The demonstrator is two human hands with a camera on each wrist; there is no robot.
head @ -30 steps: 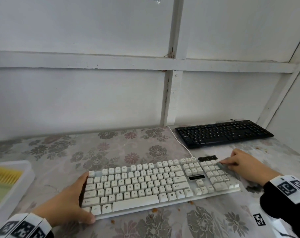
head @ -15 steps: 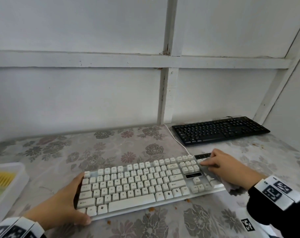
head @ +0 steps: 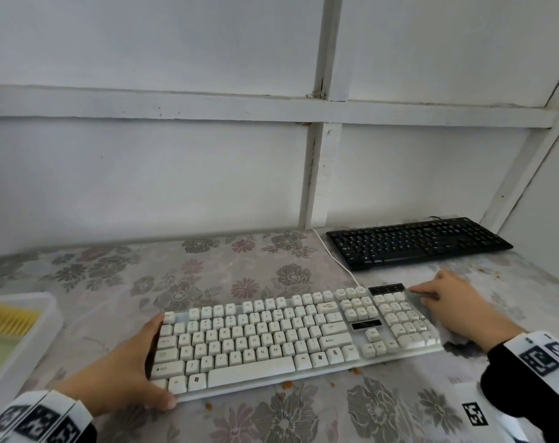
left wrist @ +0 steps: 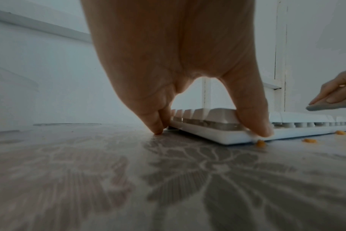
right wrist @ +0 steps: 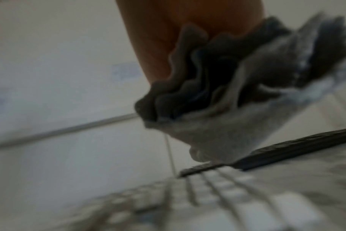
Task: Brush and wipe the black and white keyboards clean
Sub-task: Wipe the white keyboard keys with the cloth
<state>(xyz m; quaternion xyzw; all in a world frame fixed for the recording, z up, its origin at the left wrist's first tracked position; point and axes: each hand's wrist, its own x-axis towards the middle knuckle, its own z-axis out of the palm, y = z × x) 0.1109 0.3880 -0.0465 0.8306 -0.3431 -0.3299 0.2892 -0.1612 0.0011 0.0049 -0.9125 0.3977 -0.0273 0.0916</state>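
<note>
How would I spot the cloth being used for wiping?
Find the white keyboard on the flowered table. At its number-pad end the right hand presses a grey cloth flat. It is the only soft, crumpled thing there; the black keyboard lies beyond.

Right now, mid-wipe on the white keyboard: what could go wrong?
1. Orange crumbs lie along the white keyboard front edge; the grey cloth could drag them back between the keys.
2. Only the left hand braces it, so a hard wipe by the right hand might skew it.
3. Its white cable runs beside the black keyboard and could snag.
</note>
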